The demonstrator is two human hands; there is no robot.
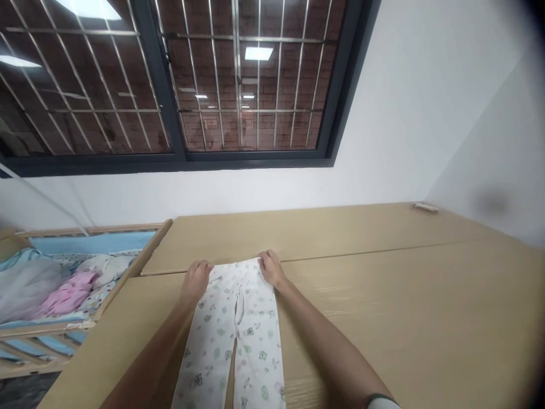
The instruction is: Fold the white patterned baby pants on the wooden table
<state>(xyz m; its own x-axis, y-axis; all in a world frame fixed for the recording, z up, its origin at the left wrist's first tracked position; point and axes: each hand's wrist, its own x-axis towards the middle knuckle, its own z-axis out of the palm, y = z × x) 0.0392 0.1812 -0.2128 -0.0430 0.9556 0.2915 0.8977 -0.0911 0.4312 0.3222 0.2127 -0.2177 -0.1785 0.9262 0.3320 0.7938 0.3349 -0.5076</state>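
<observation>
A small pair of white baby pants (238, 335) with a printed pattern lies flat on a light wooden tabletop (383, 295), its waistband at the far end and both legs running toward me. My left hand (196, 279) grips the left corner of the waistband with curled fingers. The right corner of the waistband is pinched in my right hand (271, 267). Both forearms stretch along either side of the pants.
A wooden cot (128, 272) at the left holds pink, white and grey clothes (63, 289) on a blue lining. A small flat object (424, 207) lies at the table's far right corner. A white wall and a barred window (170, 85) stand behind.
</observation>
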